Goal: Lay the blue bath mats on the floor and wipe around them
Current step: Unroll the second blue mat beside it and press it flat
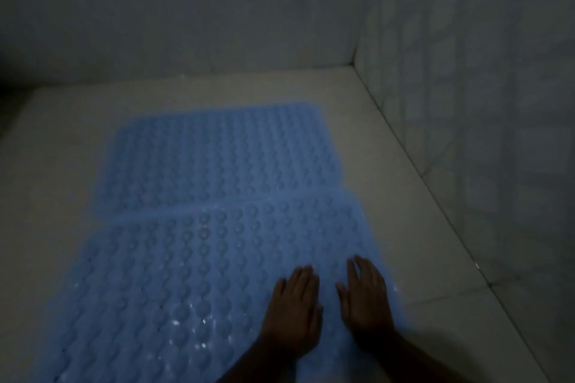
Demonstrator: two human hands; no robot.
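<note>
Blue bath mats point(224, 158) point(186, 274) edge-to-edge toward wall point(217, 25), hands point(294, 311) point(367, 298) flat atop

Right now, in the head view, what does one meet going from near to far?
left hand and right hand flat on the near blue mat, far blue mat, floor strip, back wall.

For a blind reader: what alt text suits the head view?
A person's left hand and right hand rest flat on the nearer blue bath mat, close to its right edge. A second blue mat lies just beyond it on the pale floor of a dim tiled corner.
</note>
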